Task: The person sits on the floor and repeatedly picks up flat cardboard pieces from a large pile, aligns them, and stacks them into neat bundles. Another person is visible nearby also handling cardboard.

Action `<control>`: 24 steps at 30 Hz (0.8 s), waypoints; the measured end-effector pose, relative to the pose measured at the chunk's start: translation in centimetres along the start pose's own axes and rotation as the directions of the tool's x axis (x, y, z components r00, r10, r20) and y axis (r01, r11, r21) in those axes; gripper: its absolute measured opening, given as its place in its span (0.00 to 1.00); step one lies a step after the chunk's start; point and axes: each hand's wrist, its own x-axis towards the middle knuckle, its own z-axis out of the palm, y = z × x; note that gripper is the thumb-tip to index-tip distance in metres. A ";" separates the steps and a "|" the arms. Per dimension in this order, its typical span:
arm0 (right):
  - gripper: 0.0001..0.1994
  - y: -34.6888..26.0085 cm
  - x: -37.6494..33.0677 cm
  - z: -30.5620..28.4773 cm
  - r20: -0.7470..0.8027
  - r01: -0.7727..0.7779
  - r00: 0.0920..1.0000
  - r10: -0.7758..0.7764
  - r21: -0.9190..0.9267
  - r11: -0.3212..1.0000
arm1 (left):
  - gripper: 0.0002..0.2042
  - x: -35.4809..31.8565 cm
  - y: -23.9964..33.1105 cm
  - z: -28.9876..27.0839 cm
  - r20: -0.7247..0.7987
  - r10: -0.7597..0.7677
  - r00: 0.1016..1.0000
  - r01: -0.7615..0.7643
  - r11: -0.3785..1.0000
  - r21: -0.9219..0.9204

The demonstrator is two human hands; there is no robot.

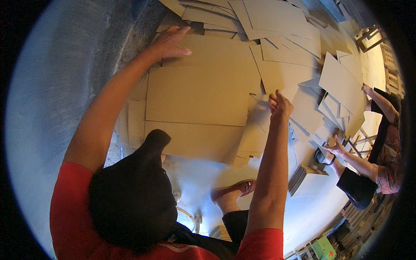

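A large brown cardboard sheet (pixel 195 95) with crease lines across it lies in front of me, on top of other cardboard. My left hand (pixel 171 43) is at its far left edge, fingers spread and thumb stretched over the sheet; I cannot tell whether it touches. To the right of the sheet, apart from its edge, my right hand (pixel 281 105) is raised above other flat cardboard, its fingers curled in. Nothing shows in its grasp. A black rounded shape (pixel 134 195) covers part of the near left.
Loose cardboard sheets (pixel 281 21) are heaped at the far side. At the right, a co-worker (pixel 385 143) sits with one hand at a cardboard sheet (pixel 342 80) and the other lower down. A neat cardboard stack (pixel 307 180) stands nearby. My shoe (pixel 247 186) rests on the floor.
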 end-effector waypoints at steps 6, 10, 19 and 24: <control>0.07 -1.0 4.6 0.8 0.189 -0.162 0.973 0.135 0.132 0.978 | 0.34 2.2 4.5 1.6 0.331 0.024 0.943 0.031 0.987 -0.159; 0.03 -5.5 1.7 2.7 0.432 -0.159 0.902 -0.017 0.368 0.916 | 0.25 0.9 6.5 0.9 0.122 0.176 0.977 -0.113 0.908 -0.404; 0.07 4.4 -20.9 5.1 0.323 -0.135 0.944 0.069 0.188 0.973 | 0.22 -1.5 0.8 2.0 0.363 0.048 0.931 0.210 0.741 -0.637; 0.08 16.6 -28.7 4.8 0.432 -0.459 0.807 0.402 0.030 0.888 | 0.23 2.4 2.0 0.0 0.363 0.004 0.932 0.183 0.859 -0.479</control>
